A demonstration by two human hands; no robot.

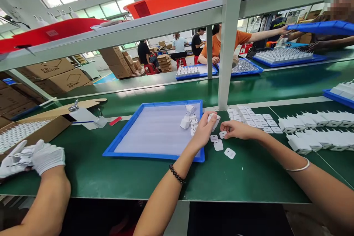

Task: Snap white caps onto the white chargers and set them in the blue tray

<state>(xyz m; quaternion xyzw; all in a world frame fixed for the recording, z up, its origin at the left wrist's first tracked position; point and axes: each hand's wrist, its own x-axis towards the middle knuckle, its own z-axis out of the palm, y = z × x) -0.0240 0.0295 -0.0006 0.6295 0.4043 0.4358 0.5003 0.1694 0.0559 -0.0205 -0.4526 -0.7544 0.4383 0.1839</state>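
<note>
My left hand (204,131) is closed around a white power adapter housing (215,119), above the right side of a blue-rimmed tray (151,156). Just to its right, the fingers of my right hand (237,129) pinch a small white square cover plate (222,134) with rounded corners. Below my hands, several loose cover plates (218,145) lie on the green bench. Near my left hand, a small group of white adapters (186,121) sits in the tray. Beyond my right hand, more cover plates (259,117) are spread in rows.
Rows of white adapters (312,121) stand on the right. On the left, a co-worker's gloved hands (48,156) hold white parts beside a cardboard box (59,127). A shelf post (226,62) rises behind the tray. Across the bench, people handle blue trays (290,62).
</note>
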